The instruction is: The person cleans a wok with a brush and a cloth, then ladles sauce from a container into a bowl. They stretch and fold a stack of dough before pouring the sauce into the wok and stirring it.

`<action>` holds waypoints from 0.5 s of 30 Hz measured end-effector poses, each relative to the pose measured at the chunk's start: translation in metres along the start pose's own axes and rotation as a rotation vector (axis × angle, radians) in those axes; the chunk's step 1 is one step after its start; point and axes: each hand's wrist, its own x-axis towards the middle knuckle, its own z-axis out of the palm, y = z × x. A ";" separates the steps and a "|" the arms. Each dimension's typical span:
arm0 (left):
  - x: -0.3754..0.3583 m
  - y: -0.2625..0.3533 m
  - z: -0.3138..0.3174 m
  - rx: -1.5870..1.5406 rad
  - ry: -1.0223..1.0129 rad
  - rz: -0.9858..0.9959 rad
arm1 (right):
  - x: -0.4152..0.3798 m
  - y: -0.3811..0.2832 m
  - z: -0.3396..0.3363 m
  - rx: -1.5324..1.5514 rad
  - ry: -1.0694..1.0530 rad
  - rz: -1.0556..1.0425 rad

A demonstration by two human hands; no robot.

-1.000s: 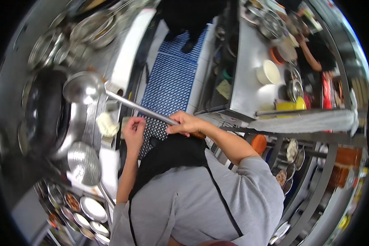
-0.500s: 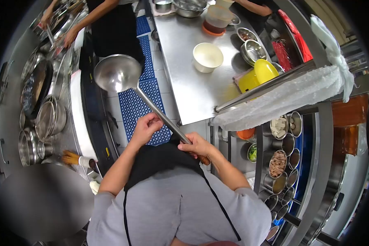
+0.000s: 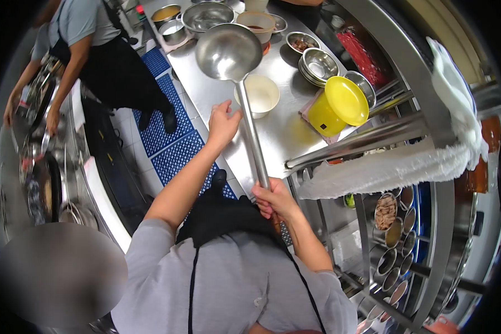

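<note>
My right hand (image 3: 275,199) is wrapped round the lower handle of a large steel ladle (image 3: 254,133). The ladle's bowl points away from me, above the far part of the steel table. My left hand (image 3: 224,123) is empty, thumb and fingers apart, just left of the handle. Beyond the handle, partly hidden by it, stands a cream-white tub (image 3: 263,96) on the table. Right of that is a yellow container (image 3: 324,118) with a round yellow lid (image 3: 347,101) tilted against it.
Steel bowls (image 3: 319,65) and a clear tub (image 3: 256,25) stand on the steel table (image 3: 206,83). White cloth (image 3: 384,170) hangs on a rail to the right, over food pots (image 3: 385,211). A co-worker (image 3: 108,61) stands at the stove on the left.
The ladle has swung right and forward from over the aisle to over the table. My left hand has moved forward and right, beside the white tub. My view has turned.
</note>
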 end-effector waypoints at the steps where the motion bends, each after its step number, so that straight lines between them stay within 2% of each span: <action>1: 0.013 0.013 -0.001 0.014 -0.039 -0.071 | 0.003 -0.004 0.004 0.027 0.034 -0.017; 4: 0.047 0.005 0.008 0.164 -0.030 0.078 | 0.015 -0.016 0.016 0.081 0.135 -0.069; 5: 0.057 0.008 0.000 0.112 -0.238 -0.013 | 0.019 -0.017 0.019 0.096 0.168 -0.080; 8: 0.066 0.006 -0.008 0.055 -0.339 -0.083 | 0.029 -0.027 0.029 0.132 0.256 -0.085; 12: 0.087 0.007 -0.017 -0.049 -0.256 -0.121 | 0.037 -0.036 0.037 0.176 0.343 -0.107; 15: 0.153 -0.018 0.010 -0.264 -0.176 -0.101 | 0.041 -0.041 0.044 0.183 0.407 -0.135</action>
